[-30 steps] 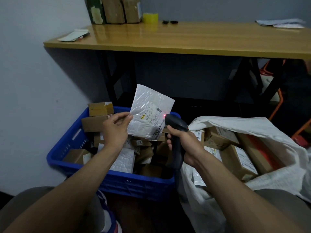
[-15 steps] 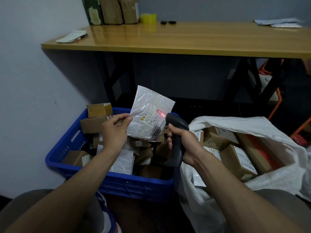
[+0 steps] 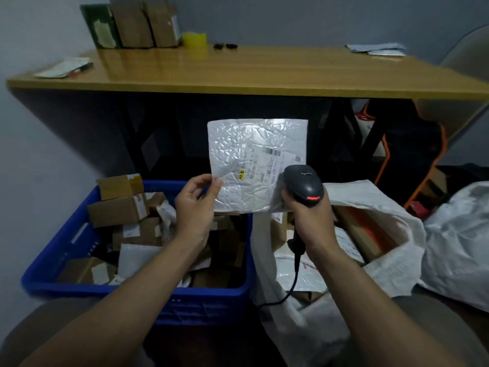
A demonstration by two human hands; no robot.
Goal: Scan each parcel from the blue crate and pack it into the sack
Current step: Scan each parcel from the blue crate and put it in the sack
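My left hand (image 3: 194,205) pinches the lower left corner of a white bubble mailer (image 3: 254,162), held upright with its label and barcode facing me. My right hand (image 3: 308,215) grips a black handheld scanner (image 3: 304,185) right at the mailer's lower right corner; its cable hangs down. Under my left arm stands the blue crate (image 3: 66,250), holding several cardboard boxes and white mailers. The white sack (image 3: 391,263) lies open on the right under my right hand, with boxes and mailers inside.
A wooden table (image 3: 238,72) spans the back, carrying boxes, a yellow tape roll (image 3: 194,39) and papers. Its dark legs stand behind the crate. Another white bag (image 3: 460,239) lies at the far right, near an orange chair frame (image 3: 420,178).
The mailer has moved right and up and turned square to me. The scanner has swung up so its rear faces me, at the mailer's lower right corner. The red scan line is gone.
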